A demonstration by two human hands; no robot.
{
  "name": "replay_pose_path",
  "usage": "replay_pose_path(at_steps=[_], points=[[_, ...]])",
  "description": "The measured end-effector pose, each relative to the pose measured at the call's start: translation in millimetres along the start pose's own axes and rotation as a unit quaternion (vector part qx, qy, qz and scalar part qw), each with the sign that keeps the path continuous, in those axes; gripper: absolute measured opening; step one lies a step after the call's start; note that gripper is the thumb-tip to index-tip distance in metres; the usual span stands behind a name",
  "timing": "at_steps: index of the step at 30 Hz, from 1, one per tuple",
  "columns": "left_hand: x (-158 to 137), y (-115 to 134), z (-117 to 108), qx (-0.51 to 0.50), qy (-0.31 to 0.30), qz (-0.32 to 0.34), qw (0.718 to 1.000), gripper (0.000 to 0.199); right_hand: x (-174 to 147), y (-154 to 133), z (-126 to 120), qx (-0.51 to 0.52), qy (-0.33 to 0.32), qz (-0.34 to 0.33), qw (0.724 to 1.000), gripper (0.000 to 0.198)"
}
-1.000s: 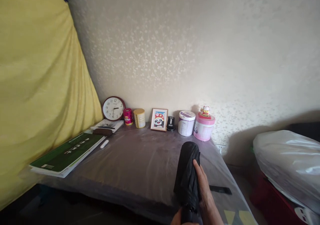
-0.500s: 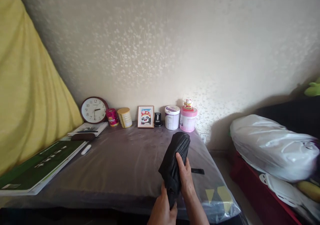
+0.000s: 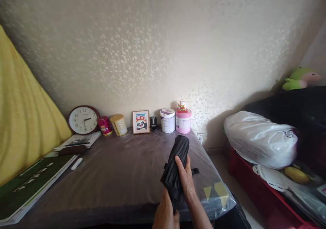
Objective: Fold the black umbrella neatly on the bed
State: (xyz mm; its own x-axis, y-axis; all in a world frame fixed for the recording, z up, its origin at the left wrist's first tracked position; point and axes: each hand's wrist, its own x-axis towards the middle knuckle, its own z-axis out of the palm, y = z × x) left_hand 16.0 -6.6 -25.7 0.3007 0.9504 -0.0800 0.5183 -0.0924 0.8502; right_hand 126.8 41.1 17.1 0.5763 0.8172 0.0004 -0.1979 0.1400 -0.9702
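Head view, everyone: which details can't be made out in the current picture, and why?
All in the head view:
- Lower end of the umbrella: mostly covered by the left hand.
- Some fingertips of the right hand: behind the umbrella.
- Green book: cut off by the left edge.
- Clock: small print unreadable.
- White bag: its plastic hides any contents.
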Motion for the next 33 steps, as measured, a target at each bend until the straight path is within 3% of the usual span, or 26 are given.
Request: replay_pose_path(at_steps=[3, 5, 7, 9, 11, 13, 17, 19, 21, 23, 25, 27, 29, 31, 33], points=[[2.3, 3.5, -8.4, 0.002, -0.031, 0.005, 0.999, 0.081, -3.0, -7.0, -1.6, 0.039, 0.001, 0.018, 0.999, 0.07], [2.2, 11.0, -17.2, -0.088, -0.11, 0.016, 0.99, 0.08, -5.2, -11.1, -3.8, 0.076, -0.009, 0.061, 0.995, 0.066], [0.2, 19.4, -23.8, -0.2, -0.213, -0.005, 0.956, 0.072, -7.3, -14.1, -6.1, 0.108, -0.015, 0.095, 0.989, 0.062], [-2.7, 25.5, -25.3, -0.258, -0.257, -0.028, 0.931, 0.065, -8.9, -16.4, -7.6, 0.119, -0.02, 0.108, 0.987, 0.058], [-5.2, 27.6, -21.4, -0.242, -0.236, -0.055, 0.94, 0.063, -9.9, -17.9, -7.6, 0.106, -0.025, 0.098, 0.989, 0.056], [-6.3, 25.5, -15.0, -0.187, -0.168, -0.065, 0.966, 0.066, -10.4, -18.1, -6.0, 0.081, -0.021, 0.079, 0.993, 0.059], [-5.6, 18.7, -10.5, -0.053, -0.019, 0.018, 0.998, 0.08, -10.6, -15.1, -0.9, 0.067, -0.005, 0.056, 0.996, 0.067], [-4.7, 19.6, -15.4, -0.039, -0.029, 0.035, 0.998, 0.082, -10.6, -14.4, -0.1, 0.085, -0.005, 0.063, 0.994, 0.066], [-3.8, 23.1, -21.4, -0.099, -0.111, 0.011, 0.989, 0.078, -10.8, -15.2, -1.4, 0.105, -0.014, 0.082, 0.991, 0.064], [-3.0, 25.7, -23.9, -0.185, -0.206, -0.021, 0.961, 0.072, -10.9, -16.6, -4.1, 0.113, -0.03, 0.099, 0.988, 0.061], [-2.6, 24.5, -20.5, -0.224, -0.239, -0.037, 0.944, 0.069, -10.9, -16.9, -7.0, 0.099, -0.038, 0.1, 0.989, 0.059], [-2.8, 19.0, -12.6, -0.186, -0.188, -0.03, 0.964, 0.069, -10.5, -15.4, -8.7, 0.065, -0.025, 0.081, 0.994, 0.061], [-3.8, 11.9, -5.1, -0.094, -0.099, -0.01, 0.991, 0.072, -9.9, -12.6, -8.8, 0.036, -0.005, 0.061, 0.997, 0.066], [-5.0, 7.2, -2.3, -0.004, -0.026, 0.011, 1.0, 0.073, -9.4, -10.0, -7.8, 0.032, 0.006, 0.054, 0.998, 0.068], [-5.8, 7.4, -6.0, 0.023, -0.009, 0.029, 0.999, 0.074, -8.9, -8.7, -6.8, 0.053, 0.012, 0.062, 0.997, 0.066]])
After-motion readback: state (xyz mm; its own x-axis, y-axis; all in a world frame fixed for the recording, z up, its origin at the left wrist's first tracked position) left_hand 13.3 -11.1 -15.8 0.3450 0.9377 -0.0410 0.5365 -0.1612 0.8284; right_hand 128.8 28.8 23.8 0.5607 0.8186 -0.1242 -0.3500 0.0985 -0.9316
